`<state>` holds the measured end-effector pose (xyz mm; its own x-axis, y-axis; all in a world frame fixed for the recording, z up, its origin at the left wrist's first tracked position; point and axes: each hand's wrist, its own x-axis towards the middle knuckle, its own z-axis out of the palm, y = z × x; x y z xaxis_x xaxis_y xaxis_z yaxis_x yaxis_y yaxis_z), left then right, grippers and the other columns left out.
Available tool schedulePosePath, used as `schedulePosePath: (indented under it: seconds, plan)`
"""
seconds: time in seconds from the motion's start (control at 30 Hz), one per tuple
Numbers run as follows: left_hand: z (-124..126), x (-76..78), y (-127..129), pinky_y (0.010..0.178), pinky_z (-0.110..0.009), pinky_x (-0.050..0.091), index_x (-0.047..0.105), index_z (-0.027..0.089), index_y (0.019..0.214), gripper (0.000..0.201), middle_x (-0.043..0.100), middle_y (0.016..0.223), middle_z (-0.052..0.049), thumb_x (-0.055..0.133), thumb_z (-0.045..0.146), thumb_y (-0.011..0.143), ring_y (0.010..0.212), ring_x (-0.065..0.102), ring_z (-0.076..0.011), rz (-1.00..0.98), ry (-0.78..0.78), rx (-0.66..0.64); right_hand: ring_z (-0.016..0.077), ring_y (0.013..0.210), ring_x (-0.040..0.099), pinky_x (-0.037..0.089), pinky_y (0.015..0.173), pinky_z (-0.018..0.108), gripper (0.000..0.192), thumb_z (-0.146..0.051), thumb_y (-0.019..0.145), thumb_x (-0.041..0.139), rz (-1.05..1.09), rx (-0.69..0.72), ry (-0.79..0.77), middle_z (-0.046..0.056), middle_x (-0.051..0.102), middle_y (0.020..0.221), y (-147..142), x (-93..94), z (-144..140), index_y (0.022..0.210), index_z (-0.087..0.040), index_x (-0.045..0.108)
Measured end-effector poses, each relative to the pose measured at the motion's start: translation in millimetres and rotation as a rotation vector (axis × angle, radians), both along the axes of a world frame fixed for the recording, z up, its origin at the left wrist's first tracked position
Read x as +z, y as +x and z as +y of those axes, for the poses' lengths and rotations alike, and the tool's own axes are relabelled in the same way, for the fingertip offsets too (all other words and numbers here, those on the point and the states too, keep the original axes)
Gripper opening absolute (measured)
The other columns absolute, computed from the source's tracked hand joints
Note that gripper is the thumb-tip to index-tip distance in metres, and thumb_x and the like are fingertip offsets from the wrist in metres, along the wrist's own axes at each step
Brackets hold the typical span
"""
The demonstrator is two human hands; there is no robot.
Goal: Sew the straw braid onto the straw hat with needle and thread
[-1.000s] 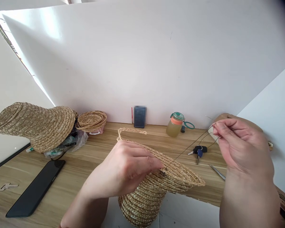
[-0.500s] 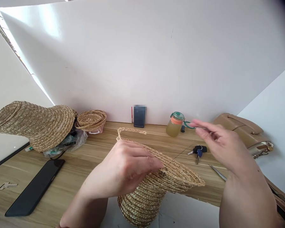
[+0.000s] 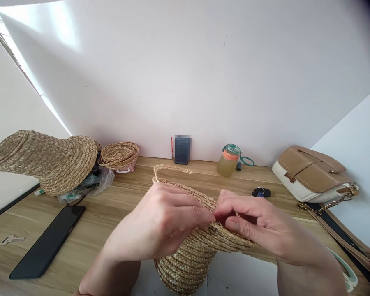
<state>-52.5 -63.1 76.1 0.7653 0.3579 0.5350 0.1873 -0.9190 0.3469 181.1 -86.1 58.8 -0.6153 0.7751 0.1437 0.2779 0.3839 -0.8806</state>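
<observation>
Here, well left of the hands, a black phone (image 3: 46, 242) lies on the wooden table (image 3: 111, 218); the left hand (image 3: 166, 222) curls closed over the straw hat (image 3: 191, 250) brim, and just to its right the right hand (image 3: 253, 228) pinches the same brim, fingertips meeting the left's, with a tan handbag (image 3: 314, 174) farther right

Two bare forearms enter from the lower edge of the head view. The left hand (image 3: 160, 222) and the right hand (image 3: 253, 226) carry no gloves, rings, watch or bracelet. No sleeve shows on either forearm up to the picture's edge. Fingernails are short and unpainted where visible. No other part of the person's body or clothing is in view.
</observation>
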Motion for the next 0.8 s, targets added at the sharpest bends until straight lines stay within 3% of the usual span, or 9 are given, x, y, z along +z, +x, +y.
schedulePosePath:
  seconds: [0.17,0.33,0.5,0.67,0.8]
  plan:
    - [0,-0.3,0,0.062,-0.025,0.046,0.066,0.016,0.102,0.022,0.072,0.081,-0.006,0.051,0.011,0.087,0.071,0.065,-0.0141,0.004,0.022,0.010,0.0116,0.064,0.040,0.032,0.058,0.026,0.023,-0.034,0.092,0.052,0.073,-0.162,-0.002,-0.001,0.046,0.069,4,0.4,0,0.074,-0.020,0.055]
    - [0,-0.5,0,0.064,-0.026,0.047,0.066,0.014,0.101,0.022,0.072,0.081,-0.006,0.053,0.008,0.085,0.072,0.065,-0.0152,-0.017,0.034,0.003,0.0117,0.063,0.036,0.028,0.057,0.027,0.022,-0.030,0.093,0.052,0.230,-0.312,0.068,-0.002,0.041,0.066,14,-5.0,5,0.074,-0.020,0.054]
    - [1,-0.7,0,0.064,-0.026,0.046,0.066,0.013,0.102,0.024,0.072,0.083,-0.006,0.055,0.005,0.082,0.074,0.066,-0.0153,-0.030,0.031,-0.013,0.0132,0.069,0.041,0.031,0.062,0.028,0.013,-0.027,0.090,0.056,0.440,-0.465,0.129,-0.001,0.045,0.068,20,-9.1,10,0.080,-0.023,0.064]
    - [1,-1.0,0,0.064,-0.026,0.047,0.065,0.013,0.102,0.025,0.073,0.085,-0.006,0.055,0.004,0.081,0.075,0.066,-0.0150,-0.048,0.042,-0.023,0.0160,0.076,0.046,0.034,0.068,0.030,0.011,-0.026,0.084,0.063,0.629,-0.615,0.130,0.001,0.050,0.068,24,-6.6,16,0.074,-0.023,0.068]
    - [1,-0.9,0,0.065,-0.026,0.048,0.066,0.013,0.101,0.025,0.073,0.085,-0.006,0.055,0.004,0.082,0.076,0.066,-0.0147,-0.043,0.049,-0.027,0.0145,0.069,0.045,0.034,0.065,0.031,0.011,-0.024,0.079,0.066,0.715,-0.692,0.130,0.001,0.050,0.064,29,-3.9,20,0.068,-0.020,0.067]
